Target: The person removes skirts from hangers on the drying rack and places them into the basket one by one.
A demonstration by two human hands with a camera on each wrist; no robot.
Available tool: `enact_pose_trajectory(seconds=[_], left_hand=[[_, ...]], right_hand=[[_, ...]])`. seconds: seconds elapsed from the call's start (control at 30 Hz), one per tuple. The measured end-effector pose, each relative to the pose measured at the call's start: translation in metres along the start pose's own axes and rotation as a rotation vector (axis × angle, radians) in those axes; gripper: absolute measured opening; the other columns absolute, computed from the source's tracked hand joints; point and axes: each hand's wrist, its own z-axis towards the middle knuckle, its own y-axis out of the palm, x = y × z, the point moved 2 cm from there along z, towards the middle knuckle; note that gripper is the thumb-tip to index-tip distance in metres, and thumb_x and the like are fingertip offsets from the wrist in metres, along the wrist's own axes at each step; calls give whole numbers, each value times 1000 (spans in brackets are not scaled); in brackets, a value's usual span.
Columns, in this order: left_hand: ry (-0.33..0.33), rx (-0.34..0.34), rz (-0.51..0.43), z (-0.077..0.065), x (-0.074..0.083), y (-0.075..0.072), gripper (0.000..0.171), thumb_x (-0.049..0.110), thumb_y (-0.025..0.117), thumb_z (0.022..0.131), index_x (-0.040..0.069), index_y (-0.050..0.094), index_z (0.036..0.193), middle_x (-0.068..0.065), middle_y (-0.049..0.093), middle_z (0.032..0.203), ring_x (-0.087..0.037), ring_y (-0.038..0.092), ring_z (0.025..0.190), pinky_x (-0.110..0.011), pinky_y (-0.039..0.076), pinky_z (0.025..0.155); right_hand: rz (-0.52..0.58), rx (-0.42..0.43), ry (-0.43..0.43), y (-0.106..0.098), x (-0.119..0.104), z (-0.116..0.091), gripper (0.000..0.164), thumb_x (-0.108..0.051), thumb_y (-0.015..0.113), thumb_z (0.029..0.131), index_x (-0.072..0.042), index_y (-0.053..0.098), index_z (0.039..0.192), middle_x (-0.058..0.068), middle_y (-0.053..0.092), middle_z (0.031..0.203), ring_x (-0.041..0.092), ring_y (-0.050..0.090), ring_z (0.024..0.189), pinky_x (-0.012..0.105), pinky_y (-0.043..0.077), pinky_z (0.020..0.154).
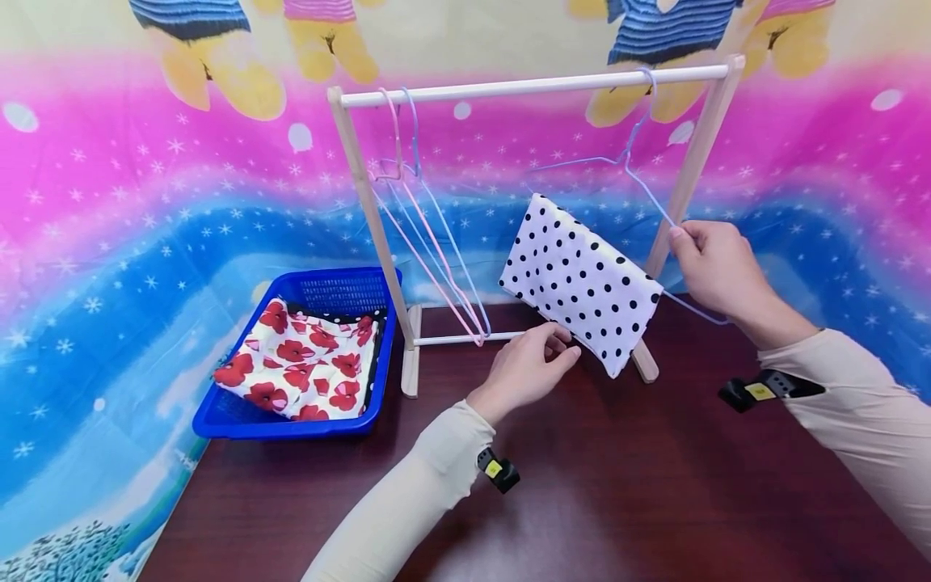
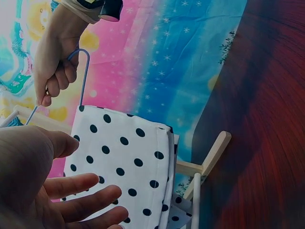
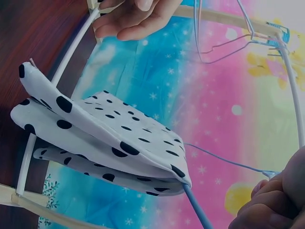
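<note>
A white cloth with black polka dots (image 1: 582, 283) hangs folded over a blue wire hanger (image 1: 650, 190), which is hooked on the rack's top bar near its right end. My right hand (image 1: 723, 271) pinches the hanger's right shoulder, and the hanger tilts down to the right. Beside the cloth's lower left edge is my left hand (image 1: 527, 364), its fingers (image 2: 90, 207) spread loosely with nothing held. Whether they touch the cloth I cannot tell. In the right wrist view, the folded layers of the cloth (image 3: 114, 133) hang apart at the bottom.
The wooden rack (image 1: 538, 85) stands on a dark red-brown table (image 1: 582, 485). A pink hanger (image 1: 429, 218) and another blue hanger (image 1: 447, 218) hang at its left end. Left of it, a blue basket (image 1: 291, 431) holds red-flowered cloth (image 1: 298, 364) and black dotted cloth.
</note>
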Motion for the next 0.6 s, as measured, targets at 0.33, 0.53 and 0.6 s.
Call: enact_pose_trajectory(seconds=[0.33,0.53,0.6], left_hand=[[0,-7,-7,0,-4,3,27,40,62,99,20,68,116,9,72,103,-8,64,95,-27,50,79],[-7,-2,-20,4,-11,8,29,39,62,98,19,68,118,8,74,104,-14,69,101,-29,51,80],[-16,2,-15,6,-14,9,28,38,62,98,19,69,118,9,74,104,-14,69,101,-29,51,80]], right_hand=[[-3,-2,-43,10,-9,1,45,-34,37,109,-3,63,90,3,37,59,18,34,53,33,27,47],[10,-2,-65,17,-14,2,46,-34,37,109,-4,57,82,2,36,59,20,35,55,34,28,48],[13,-7,-67,18,-16,2,46,-34,37,110,-4,55,79,2,35,59,20,34,55,33,27,47]])
